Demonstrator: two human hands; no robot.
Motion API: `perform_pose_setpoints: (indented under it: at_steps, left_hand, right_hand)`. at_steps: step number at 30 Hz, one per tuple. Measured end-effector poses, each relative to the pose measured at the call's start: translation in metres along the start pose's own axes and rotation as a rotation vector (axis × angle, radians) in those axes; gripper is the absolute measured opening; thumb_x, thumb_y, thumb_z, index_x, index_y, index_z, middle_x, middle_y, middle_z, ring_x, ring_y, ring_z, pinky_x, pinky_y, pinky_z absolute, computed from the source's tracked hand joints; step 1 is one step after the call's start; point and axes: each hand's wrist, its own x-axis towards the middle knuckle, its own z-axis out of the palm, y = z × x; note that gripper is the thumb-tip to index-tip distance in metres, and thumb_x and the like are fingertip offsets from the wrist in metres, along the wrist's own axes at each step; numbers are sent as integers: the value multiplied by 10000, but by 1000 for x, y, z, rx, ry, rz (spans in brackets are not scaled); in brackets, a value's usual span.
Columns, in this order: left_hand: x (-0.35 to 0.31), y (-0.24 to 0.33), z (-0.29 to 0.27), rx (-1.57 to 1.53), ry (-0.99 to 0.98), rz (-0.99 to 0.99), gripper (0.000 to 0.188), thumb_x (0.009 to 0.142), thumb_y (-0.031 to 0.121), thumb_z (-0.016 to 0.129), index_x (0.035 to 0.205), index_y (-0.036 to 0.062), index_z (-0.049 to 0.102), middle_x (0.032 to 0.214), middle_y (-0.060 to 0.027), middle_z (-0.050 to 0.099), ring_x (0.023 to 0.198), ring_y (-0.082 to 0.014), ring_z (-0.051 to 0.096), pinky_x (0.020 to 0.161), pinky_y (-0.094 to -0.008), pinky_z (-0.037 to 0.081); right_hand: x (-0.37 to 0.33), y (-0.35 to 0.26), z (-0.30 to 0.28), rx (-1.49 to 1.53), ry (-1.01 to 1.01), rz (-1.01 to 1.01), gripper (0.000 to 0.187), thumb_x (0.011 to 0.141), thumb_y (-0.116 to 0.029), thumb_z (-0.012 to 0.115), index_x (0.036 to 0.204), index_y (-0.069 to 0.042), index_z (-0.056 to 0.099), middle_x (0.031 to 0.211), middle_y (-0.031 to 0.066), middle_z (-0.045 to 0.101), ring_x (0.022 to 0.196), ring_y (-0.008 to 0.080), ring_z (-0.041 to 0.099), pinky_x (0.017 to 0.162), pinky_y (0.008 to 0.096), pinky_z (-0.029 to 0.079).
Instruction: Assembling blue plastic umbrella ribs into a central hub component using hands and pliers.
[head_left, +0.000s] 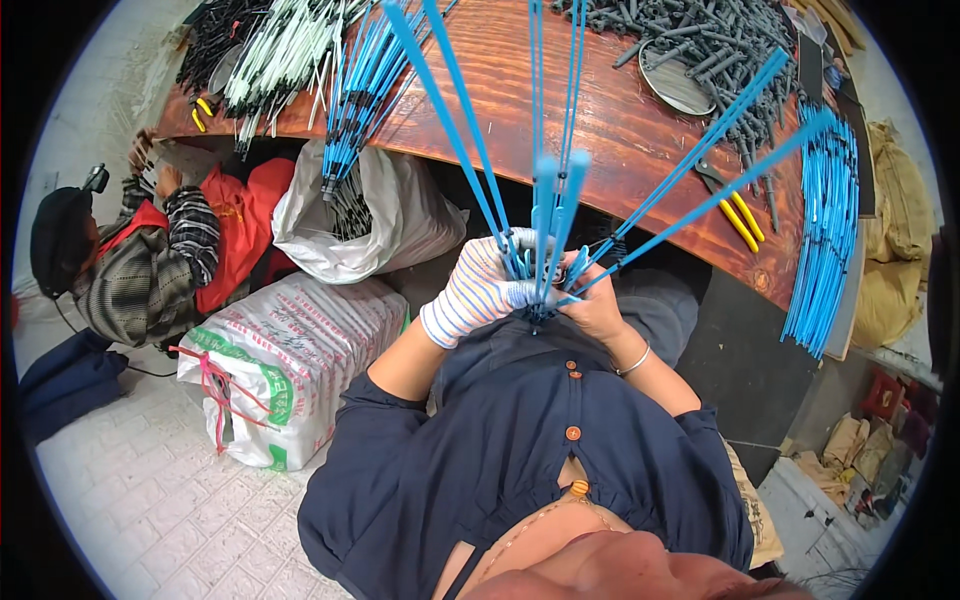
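Observation:
In front of my chest I hold an umbrella frame (545,215) whose long blue ribs fan out upward and to both sides. My left hand (474,290), in a striped knit glove, is closed round its hub from the left. Bare, with a bracelet at the wrist, my right hand (598,306) grips the rib joints on the right side of the hub. The joints are partly hidden by my fingers and the crossing ribs.
The wooden table (480,85) carries blue rib bundles (825,230), a grey shaft pile (715,65), pale ribs (285,60) and yellow-handled pliers (735,205). An open white sack (350,220) and a packed white bale (290,360) stand left. Beyond them sits another person (140,250).

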Motion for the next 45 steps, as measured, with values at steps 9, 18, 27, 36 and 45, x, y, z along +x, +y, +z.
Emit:
perform_pose_setpoints:
  at_steps: [9, 18, 27, 36, 45]
  left_hand:
    - [8, -19, -13, 23, -62, -17, 511, 732, 145, 764, 1160, -29, 546, 1031, -99, 647, 935, -139, 611, 838, -292, 487]
    - [3, 1, -4, 164, -85, 13, 522, 677, 48, 784, 1135, -45, 553, 996, -128, 659, 937, -175, 626, 833, -317, 504]
    - [4, 26, -5, 700, -196, 302, 368, 710, 184, 754, 1002, 5, 619, 848, -125, 647, 796, -226, 641, 729, -308, 500]
    - [0, 18, -4, 830, -34, 392, 368, 701, 195, 776, 988, 15, 630, 838, -114, 661, 763, -220, 658, 686, -290, 509]
    - [1, 13, -8, 847, -56, 491, 385, 742, 297, 736, 1005, 41, 618, 813, -122, 651, 735, -282, 648, 663, -321, 506]
  right_hand:
    - [-6, -7, 4, 21, 23, -32, 321, 754, -41, 717, 1011, -55, 526, 894, -26, 559, 790, 38, 524, 716, 207, 441]
    - [-8, -23, -1, 12, -75, -13, 416, 763, -84, 724, 1115, -36, 508, 975, 18, 571, 854, 80, 543, 756, 243, 453]
    - [15, -44, -9, -123, -145, 208, 143, 767, -34, 637, 627, -16, 613, 605, -24, 557, 584, 33, 486, 543, 202, 393]
    - [12, -31, -5, -32, -69, -1, 116, 752, -67, 679, 692, 19, 629, 689, 26, 582, 638, 73, 513, 568, 233, 408]
    - [5, -24, -2, -139, -6, -140, 182, 755, -109, 720, 712, 39, 624, 714, 41, 591, 648, 91, 521, 583, 233, 414]
